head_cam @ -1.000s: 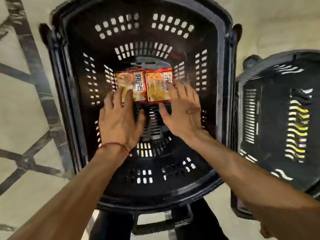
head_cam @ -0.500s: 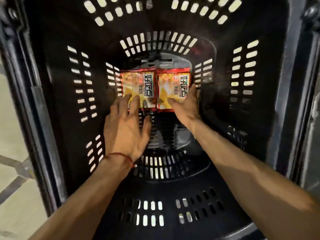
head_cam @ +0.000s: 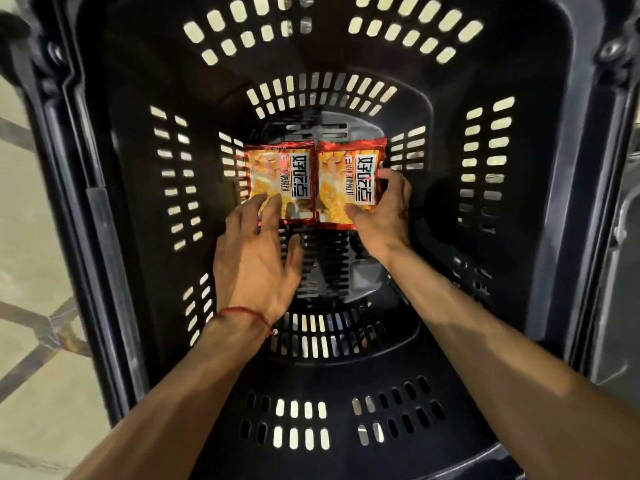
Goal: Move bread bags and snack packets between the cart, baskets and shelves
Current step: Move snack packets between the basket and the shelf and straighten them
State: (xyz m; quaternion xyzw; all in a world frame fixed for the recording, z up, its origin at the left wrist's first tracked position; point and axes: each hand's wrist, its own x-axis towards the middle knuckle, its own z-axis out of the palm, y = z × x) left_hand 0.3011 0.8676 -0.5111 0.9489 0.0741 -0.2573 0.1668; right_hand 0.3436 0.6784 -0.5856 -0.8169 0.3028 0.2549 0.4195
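Down on the basket point(head_cam: 114, 168) floor the left packet point(head_cam: 280, 181) and right packet point(head_cam: 348, 183) lie side by side. The right hand point(head_cam: 384, 216) pinches the right packet's edge, and the left hand point(head_cam: 256, 261) rests flat-fingered on the left packet. I reckon that thin pinch on slick foil could slip on lifting. A second ago the right hand lay flat too.

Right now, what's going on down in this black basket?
A person has both bare hands inside a black slotted plastic basket. Two red-and-orange foil snack packets lie side by side on its floor. The left hand rests straight fingers on the left packet. The right hand pinches the right packet between thumb and fingers. Neither packet looks lifted yet.
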